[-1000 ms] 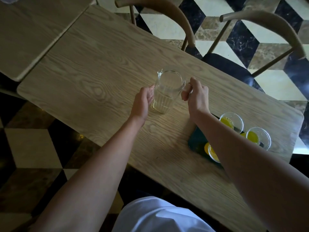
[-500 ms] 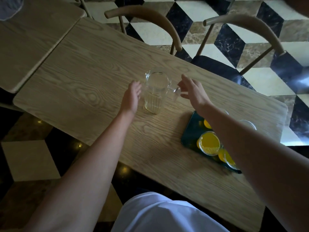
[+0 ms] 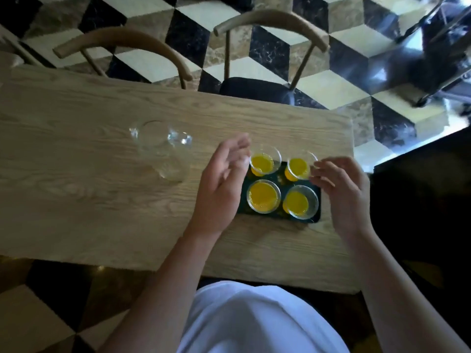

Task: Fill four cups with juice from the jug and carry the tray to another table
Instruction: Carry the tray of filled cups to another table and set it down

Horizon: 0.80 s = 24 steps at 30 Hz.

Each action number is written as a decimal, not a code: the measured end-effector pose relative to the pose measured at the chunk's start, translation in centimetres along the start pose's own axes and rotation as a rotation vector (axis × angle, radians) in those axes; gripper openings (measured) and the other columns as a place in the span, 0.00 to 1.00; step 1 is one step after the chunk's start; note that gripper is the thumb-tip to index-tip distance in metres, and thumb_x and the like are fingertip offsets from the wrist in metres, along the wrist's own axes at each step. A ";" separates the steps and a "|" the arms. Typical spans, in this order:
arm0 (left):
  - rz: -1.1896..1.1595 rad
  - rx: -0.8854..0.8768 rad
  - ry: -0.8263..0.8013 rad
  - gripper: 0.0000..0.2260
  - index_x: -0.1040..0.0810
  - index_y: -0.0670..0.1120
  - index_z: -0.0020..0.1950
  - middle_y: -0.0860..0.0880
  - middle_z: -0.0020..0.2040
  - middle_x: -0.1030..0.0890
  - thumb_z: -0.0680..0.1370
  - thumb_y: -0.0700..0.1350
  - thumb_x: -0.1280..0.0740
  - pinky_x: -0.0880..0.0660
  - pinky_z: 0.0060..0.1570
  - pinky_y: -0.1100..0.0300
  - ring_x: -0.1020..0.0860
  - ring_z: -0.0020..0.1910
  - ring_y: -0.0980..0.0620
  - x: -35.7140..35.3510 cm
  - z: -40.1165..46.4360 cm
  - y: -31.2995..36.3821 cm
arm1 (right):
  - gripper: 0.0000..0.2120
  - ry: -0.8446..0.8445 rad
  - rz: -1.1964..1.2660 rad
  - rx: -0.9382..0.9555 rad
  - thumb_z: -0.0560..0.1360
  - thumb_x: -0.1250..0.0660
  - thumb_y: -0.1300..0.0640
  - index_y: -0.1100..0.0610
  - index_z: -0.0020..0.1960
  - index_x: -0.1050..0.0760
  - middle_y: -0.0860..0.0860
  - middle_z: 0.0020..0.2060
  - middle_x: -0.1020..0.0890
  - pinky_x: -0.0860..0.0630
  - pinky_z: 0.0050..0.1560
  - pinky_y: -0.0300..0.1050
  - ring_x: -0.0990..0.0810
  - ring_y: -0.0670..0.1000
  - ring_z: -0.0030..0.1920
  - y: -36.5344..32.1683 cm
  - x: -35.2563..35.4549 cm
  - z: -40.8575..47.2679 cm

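Note:
A dark green tray (image 3: pixel 315 215) lies on the wooden table (image 3: pixel 76 189) near its right end. On it stand several clear cups of orange juice, among them a near-left cup (image 3: pixel 263 196), a near-right cup (image 3: pixel 300 202) and a far-left cup (image 3: pixel 265 163). The clear glass jug (image 3: pixel 163 149) stands by itself on the table to the left, with almost nothing in it. My left hand (image 3: pixel 221 182) hovers open at the tray's left edge. My right hand (image 3: pixel 344 189) hovers open at the tray's right edge. Neither hand holds anything.
Two wooden chairs (image 3: pixel 270 24) stand along the table's far side, one with a dark seat. The floor has a black, white and beige cube pattern. The table's right end (image 3: pixel 353 174) is just beyond the tray. A dark area lies to the right.
Both hands have let go of the jug and moved right to either side of the tray. My view has swung right, so the tray now sits in the middle.

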<state>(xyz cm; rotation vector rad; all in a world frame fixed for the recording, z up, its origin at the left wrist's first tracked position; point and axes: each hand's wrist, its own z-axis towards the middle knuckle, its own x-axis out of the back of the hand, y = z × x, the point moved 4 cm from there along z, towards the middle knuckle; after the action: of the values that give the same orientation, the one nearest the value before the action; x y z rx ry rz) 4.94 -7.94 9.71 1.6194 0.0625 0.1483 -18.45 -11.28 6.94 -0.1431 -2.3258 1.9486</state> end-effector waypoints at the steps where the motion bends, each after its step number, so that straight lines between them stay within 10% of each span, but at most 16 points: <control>1: -0.013 0.066 0.011 0.14 0.24 0.49 0.67 0.54 0.62 0.20 0.82 0.43 0.39 0.24 0.63 0.49 0.22 0.63 0.55 -0.8 -0.6 -1.5 | 0.03 0.038 0.001 -0.021 0.76 0.33 0.61 0.61 0.48 0.22 0.57 0.42 0.18 0.21 0.48 0.52 0.19 0.57 0.44 0.8 1.5 -0.7; 11: 0.338 0.592 0.146 0.12 0.23 0.50 0.64 0.51 0.56 0.19 0.82 0.41 0.38 0.21 0.58 0.49 0.20 0.56 0.52 -0.3 -2.7 -15.4 | 0.04 0.205 -0.141 -0.370 0.78 0.33 0.61 0.56 0.52 0.23 0.55 0.48 0.17 0.20 0.48 0.47 0.17 0.54 0.49 11.4 10.5 -1.7; 24: 0.524 0.747 0.157 0.17 0.24 0.49 0.67 0.48 0.60 0.21 0.78 0.41 0.33 0.22 0.60 0.45 0.21 0.57 0.46 -1.8 6.1 -20.3 | 0.23 0.130 -0.341 -0.562 0.78 0.35 0.59 0.53 0.73 0.31 0.51 0.60 0.21 0.21 0.52 0.45 0.20 0.51 0.56 18.7 11.0 4.9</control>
<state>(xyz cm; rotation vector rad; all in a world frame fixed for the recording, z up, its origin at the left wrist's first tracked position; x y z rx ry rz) 5.06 -13.13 -10.97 2.3395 -0.2137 0.7244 -29.92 -11.28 -12.10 0.0796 -2.5359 1.0737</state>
